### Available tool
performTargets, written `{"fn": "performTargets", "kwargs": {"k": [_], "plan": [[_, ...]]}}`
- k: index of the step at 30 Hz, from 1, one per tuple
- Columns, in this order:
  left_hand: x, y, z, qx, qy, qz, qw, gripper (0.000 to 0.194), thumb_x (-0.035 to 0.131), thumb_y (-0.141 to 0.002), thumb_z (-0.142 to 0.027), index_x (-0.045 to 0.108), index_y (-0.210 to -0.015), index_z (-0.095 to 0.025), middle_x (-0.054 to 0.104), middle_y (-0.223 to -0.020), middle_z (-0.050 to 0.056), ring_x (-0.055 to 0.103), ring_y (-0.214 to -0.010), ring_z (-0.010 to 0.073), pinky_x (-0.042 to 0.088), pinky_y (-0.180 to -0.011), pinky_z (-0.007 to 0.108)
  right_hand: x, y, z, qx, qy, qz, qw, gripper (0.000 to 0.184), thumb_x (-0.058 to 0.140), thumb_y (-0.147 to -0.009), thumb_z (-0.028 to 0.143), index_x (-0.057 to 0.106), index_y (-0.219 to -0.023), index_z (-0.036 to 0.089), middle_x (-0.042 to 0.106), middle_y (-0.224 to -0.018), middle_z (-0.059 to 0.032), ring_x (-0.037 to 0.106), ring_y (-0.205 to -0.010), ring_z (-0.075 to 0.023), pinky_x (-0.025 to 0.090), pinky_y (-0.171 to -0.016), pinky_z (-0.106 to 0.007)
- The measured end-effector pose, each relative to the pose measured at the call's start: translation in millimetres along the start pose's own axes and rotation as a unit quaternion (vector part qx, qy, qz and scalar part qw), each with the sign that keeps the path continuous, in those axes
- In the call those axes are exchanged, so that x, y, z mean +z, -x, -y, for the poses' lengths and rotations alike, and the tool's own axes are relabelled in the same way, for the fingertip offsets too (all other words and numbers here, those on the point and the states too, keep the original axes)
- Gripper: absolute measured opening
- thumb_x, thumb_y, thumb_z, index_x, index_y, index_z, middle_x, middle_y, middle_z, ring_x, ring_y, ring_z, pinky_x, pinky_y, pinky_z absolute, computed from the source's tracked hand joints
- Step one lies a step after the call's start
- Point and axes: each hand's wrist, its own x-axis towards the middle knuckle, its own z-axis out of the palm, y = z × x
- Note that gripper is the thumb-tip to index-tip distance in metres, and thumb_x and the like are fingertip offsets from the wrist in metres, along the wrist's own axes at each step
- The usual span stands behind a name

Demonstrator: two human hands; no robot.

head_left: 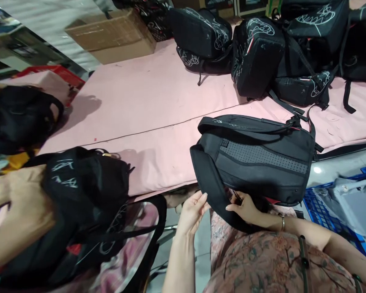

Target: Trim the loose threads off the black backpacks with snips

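Observation:
A black backpack (pixel 268 179) lies on its front at the edge of the pink-covered table, its grey mesh back panel facing up. One padded shoulder strap (pixel 212 179) loops down over the edge towards me. My left hand (pixel 193 209) pinches the outer edge of this strap between thumb and fingers. On the strap's inner side my right hand (pixel 247 209) is closed, its thumb against the strap. A thin dark thing (pixel 238 197) shows at the right fingers; it is too small to make out. The other shoulder strap (pixel 240 132) lies across the backpack's far side.
Several black bags with white scribbled lines (pixel 258 61) are piled at the back right. Another person's hand (pixel 24 203) is at a black bag (pixel 88 179) on the left. A cardboard box (pixel 116 36) stands at the back, and a blue crate (pixel 326 207) at the right.

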Motion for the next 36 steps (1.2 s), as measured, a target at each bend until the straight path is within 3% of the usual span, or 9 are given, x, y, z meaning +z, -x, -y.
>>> {"fn": "performTargets", "kwargs": {"k": [6, 11, 19, 22, 27, 32, 36], "plan": [[3.0, 3, 19, 0.044, 0.072, -0.027, 0.996, 0.042, 0.076, -0.059, -0.03, 0.064, -0.097, -0.019, 0.067, -0.09, 0.004, 0.063, -0.072, 0.0126, 0.052, -0.062, 0.019, -5, -5, 16, -0.004, -0.148, 0.074, 0.986, 0.025, 0.064, -0.064, 0.035, 0.049, -0.061, 0.014, 0.045, -0.058, 0.0037, 0.041, -0.056, -0.0082, 0.035, -0.056, -0.02], [6.6, -3, 21, 0.055, 0.089, -0.028, 0.994, 0.039, 0.076, -0.059, -0.029, 0.065, -0.095, -0.019, 0.067, -0.094, 0.004, 0.063, -0.079, 0.0156, 0.053, -0.07, 0.022, -11, -6, 31, 0.058, -0.195, 0.128, 0.971, 0.031, 0.06, -0.065, 0.041, 0.044, -0.06, 0.016, 0.03, -0.046, 0.0078, 0.023, -0.042, -0.0047, 0.02, -0.041, -0.018], [11.3, -2, 16, 0.057, 0.094, -0.033, 0.993, 0.038, 0.076, -0.059, -0.027, 0.065, -0.094, -0.017, 0.067, -0.094, 0.004, 0.063, -0.08, 0.0132, 0.052, -0.073, 0.018, -12, -6, 37, 0.048, -0.138, 0.117, 0.982, 0.019, 0.048, -0.068, 0.03, 0.04, -0.056, 0.017, 0.029, -0.046, 0.0071, 0.023, -0.043, -0.0053, 0.017, -0.041, -0.018], [17.7, 7, 11, 0.058, 0.079, -0.049, 0.994, 0.041, 0.074, -0.061, -0.025, 0.064, -0.1, -0.017, 0.066, -0.099, 0.006, 0.063, -0.082, 0.0137, 0.052, -0.075, 0.019, -11, -8, 39, 0.059, -0.108, 0.09, 0.988, 0.019, 0.046, -0.068, 0.026, 0.038, -0.054, 0.017, 0.029, -0.045, 0.0069, 0.023, -0.043, -0.0053, 0.016, -0.041, -0.018], [30.6, 28, 7, 0.019, 0.01, -0.026, 0.999, 0.049, 0.071, -0.065, -0.022, 0.058, -0.111, -0.017, 0.063, -0.106, 0.009, 0.062, -0.091, 0.0186, 0.053, -0.075, 0.025, -7, -13, 42, 0.06, -0.104, 0.043, 0.992, 0.016, 0.047, -0.066, 0.022, 0.036, -0.056, 0.017, 0.028, -0.05, 0.0068, 0.023, -0.046, -0.0054, 0.017, -0.042, -0.019], [29.1, 31, 10, 0.019, 0.033, -0.038, 0.999, 0.051, 0.075, -0.059, -0.022, 0.061, -0.108, -0.018, 0.065, -0.101, 0.007, 0.064, -0.083, 0.0154, 0.053, -0.068, 0.018, -5, -14, 44, 0.065, -0.121, 0.086, 0.987, 0.022, 0.047, -0.069, 0.026, 0.03, -0.057, 0.018, 0.025, -0.049, 0.0071, 0.022, -0.045, -0.0058, 0.016, -0.041, -0.019], [23.9, 25, 13, 0.004, 0.052, -0.04, 0.998, 0.046, 0.077, -0.056, -0.02, 0.064, -0.1, -0.018, 0.067, -0.092, 0.006, 0.064, -0.074, 0.0139, 0.054, -0.065, 0.02, -6, -10, 43, 0.06, -0.072, 0.056, 0.994, 0.017, 0.048, -0.068, 0.025, 0.035, -0.059, 0.017, 0.03, -0.05, 0.0064, 0.025, -0.046, -0.0064, 0.019, -0.043, -0.019]]}}
